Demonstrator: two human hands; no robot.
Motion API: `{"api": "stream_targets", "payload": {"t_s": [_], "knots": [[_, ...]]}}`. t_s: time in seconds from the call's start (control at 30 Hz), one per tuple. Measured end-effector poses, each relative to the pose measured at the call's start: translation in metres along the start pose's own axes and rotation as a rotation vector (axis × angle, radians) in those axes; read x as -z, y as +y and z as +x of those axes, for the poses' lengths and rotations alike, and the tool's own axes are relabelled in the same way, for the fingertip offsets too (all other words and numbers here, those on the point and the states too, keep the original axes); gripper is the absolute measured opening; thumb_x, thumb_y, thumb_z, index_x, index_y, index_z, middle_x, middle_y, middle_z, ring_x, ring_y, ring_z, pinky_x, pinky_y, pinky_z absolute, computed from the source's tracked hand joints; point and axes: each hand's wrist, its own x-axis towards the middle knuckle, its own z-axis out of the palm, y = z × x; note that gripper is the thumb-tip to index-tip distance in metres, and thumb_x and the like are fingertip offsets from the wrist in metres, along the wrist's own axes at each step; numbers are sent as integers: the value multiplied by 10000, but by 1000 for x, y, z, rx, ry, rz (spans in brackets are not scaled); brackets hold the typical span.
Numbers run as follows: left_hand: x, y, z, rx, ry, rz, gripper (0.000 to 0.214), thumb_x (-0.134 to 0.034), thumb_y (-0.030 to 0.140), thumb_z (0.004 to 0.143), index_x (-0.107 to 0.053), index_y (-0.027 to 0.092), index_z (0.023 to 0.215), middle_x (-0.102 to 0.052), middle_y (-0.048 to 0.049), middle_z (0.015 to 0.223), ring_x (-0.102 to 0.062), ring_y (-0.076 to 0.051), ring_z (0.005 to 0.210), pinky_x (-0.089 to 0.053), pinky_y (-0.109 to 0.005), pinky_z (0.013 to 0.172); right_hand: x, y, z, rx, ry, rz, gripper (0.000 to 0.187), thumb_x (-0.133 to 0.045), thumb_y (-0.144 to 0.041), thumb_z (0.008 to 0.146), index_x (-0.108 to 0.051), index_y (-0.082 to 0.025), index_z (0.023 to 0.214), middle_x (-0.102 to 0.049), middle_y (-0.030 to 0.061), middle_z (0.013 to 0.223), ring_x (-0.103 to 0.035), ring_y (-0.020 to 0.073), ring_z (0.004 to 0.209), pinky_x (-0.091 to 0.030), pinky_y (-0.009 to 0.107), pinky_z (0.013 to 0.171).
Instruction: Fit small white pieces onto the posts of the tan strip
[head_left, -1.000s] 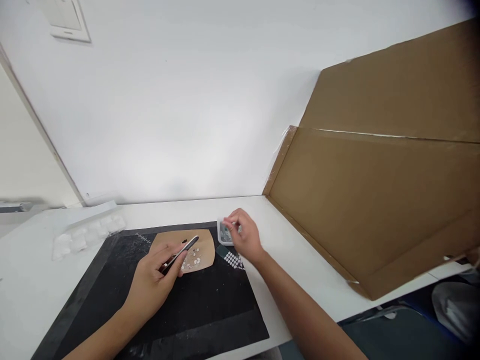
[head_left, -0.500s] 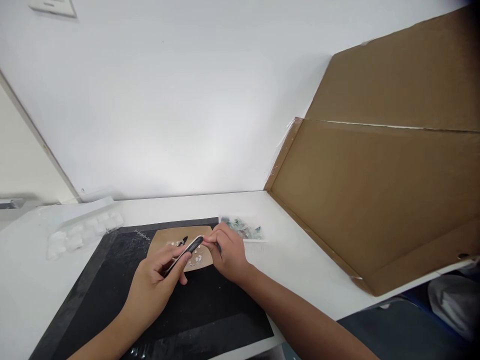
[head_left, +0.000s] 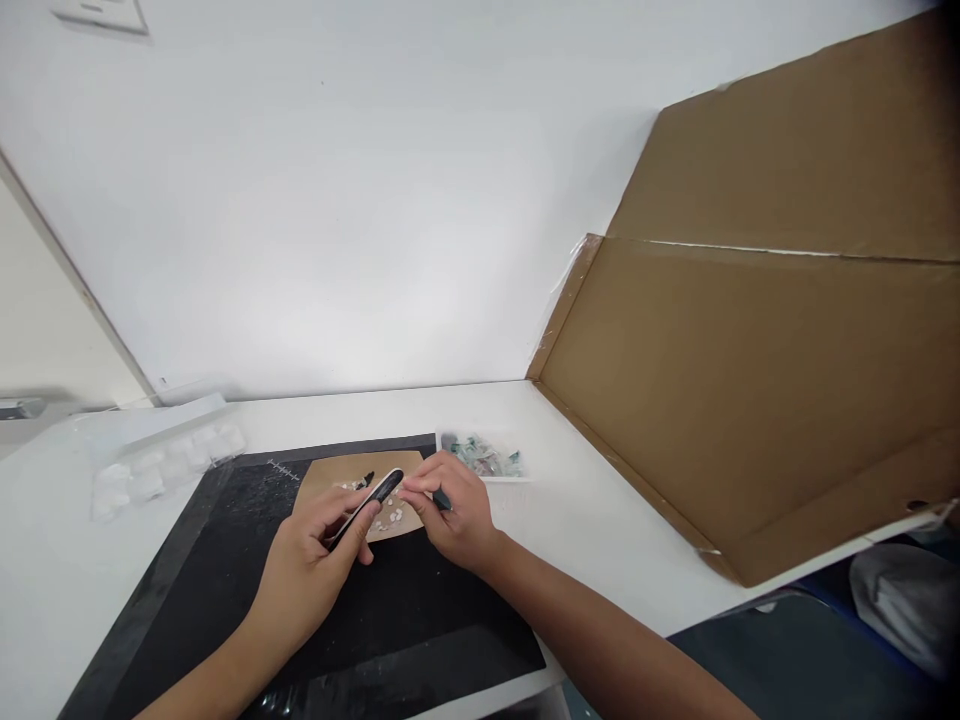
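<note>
My left hand is closed around a slim, long black piece with a white edge and rounded end, pointing up and right. My right hand is pinched just beside that rounded end; anything between its fingertips is too small to make out. A bit of something dark shows below the right fingers, partly hidden. Both hands are above a sheet of brown paper, on which lie small white bits and a small black piece. The paper rests on a black mat.
Behind my right hand stands a white tray of small clear-and-green packets. A clear plastic tray with white contents is at the left. A big opened cardboard box leans at the right, and a white wall rises behind the table.
My right fingertips have drawn slightly left and down along the rounded end of the black piece. The left hand keeps its hold almost unmoved; the view has shifted a little.
</note>
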Motion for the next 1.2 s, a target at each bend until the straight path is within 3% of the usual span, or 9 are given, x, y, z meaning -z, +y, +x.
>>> {"api": "stream_targets", "payload": {"t_s": [0.23,0.43,0.6,0.87,1.03,1.2], "knots": [[-2,-4,-1,44,-40,-9,413,-661,524,971,-765,222,1234,-678,26,575,-565,-120,465,-421,-210,437,-4,3,-1,-4,-5,-88,55,-687,-217,982,-665,-267,971,-714,38,842,-670,213,780,-528,367,670],[-5,3,-1,141,-120,-139,512,-660,577,945,-745,179,1255,-707,-11,629,-571,-123,435,-478,-216,417,-3,4,-1,-2,-18,-156,89,-654,-198,994,-622,-247,928,-680,35,804,-627,205,763,-479,359,658],[-6,7,-2,199,-160,-161,545,-633,580,964,-728,150,1284,-716,-19,615,-534,-99,397,-442,-196,409,-6,0,-5,2,-71,-219,139,-599,-218,1028,-577,-237,893,-650,33,790,-597,199,749,-437,347,663],[-5,6,-2,136,-104,-100,466,-597,504,1005,-752,174,1297,-707,-1,644,-505,-83,407,-436,-194,429,-10,-4,-1,24,-58,-376,232,-553,-210,1056,-507,-226,829,-559,8,728,-526,176,691,-348,337,657],[-5,3,-2,68,-95,-95,391,-598,466,1012,-811,185,1182,-686,2,618,-490,-84,402,-412,-198,413,-12,-4,-2,104,-169,-366,245,-549,-187,1046,-479,-227,815,-561,7,732,-508,174,690,-349,349,682],[-3,5,-2,95,-93,-114,377,-593,458,1018,-821,180,1131,-686,-2,622,-503,-90,422,-409,-198,418,-14,-2,0,39,-100,-391,252,-545,-197,1056,-472,-229,817,-550,-7,705,-512,171,682,-326,357,687]]}}
